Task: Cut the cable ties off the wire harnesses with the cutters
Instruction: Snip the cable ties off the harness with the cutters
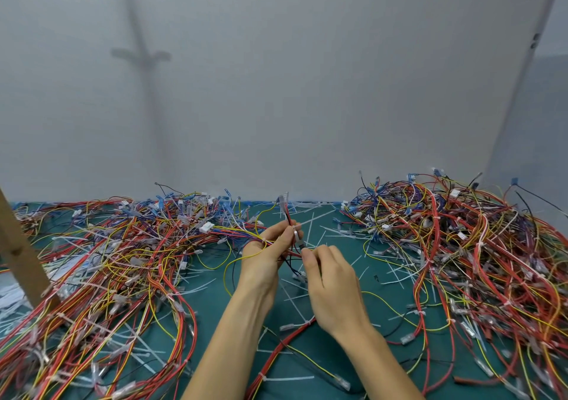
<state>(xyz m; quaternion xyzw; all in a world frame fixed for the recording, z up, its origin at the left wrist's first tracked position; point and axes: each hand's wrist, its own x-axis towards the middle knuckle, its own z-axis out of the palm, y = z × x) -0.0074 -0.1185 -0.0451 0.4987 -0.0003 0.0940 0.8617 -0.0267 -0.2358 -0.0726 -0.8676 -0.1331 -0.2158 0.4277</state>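
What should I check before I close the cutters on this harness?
1. Left hand grips the wire harness: ok.
2. Right hand holds the cutters: ok.
3. Cutter tip is on a cable tie, not a wire: cannot tell, too small.
4. Left fingertips away from the tip: not ok, they lie right beside it.
5. Green mat under the hands to catch scraps: ok.

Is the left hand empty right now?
No, the left hand grips a wire harness while the right hand holds the cutters against it.
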